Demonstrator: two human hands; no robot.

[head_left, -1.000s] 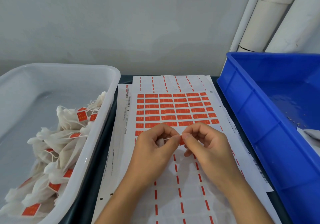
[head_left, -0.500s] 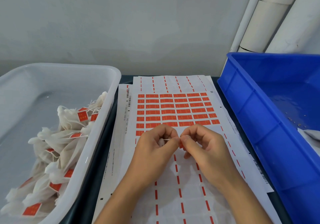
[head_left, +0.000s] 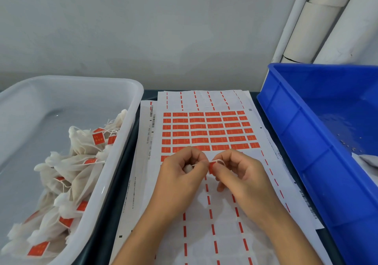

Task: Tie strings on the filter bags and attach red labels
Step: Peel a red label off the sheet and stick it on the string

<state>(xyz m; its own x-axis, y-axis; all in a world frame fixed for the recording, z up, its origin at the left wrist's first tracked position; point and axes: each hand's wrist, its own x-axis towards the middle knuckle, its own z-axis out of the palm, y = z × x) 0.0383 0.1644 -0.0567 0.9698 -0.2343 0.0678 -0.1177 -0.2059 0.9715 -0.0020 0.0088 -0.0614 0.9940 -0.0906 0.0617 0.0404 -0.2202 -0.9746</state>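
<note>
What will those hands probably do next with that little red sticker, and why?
Probably pinch the red label closed around the string. The right hand holds the label at the string, while the left hand grips the filter bag. Finished bags in the white tub all carry such labels, so sealing seems next.

L hand (head_left: pixel 180 174) grips bag w/ string (head_left: pixel 199 163); R hand (head_left: pixel 239 174) pinches red label (head_left: pixel 211 165) over label sheet (head_left: pixel 206 130).
</note>
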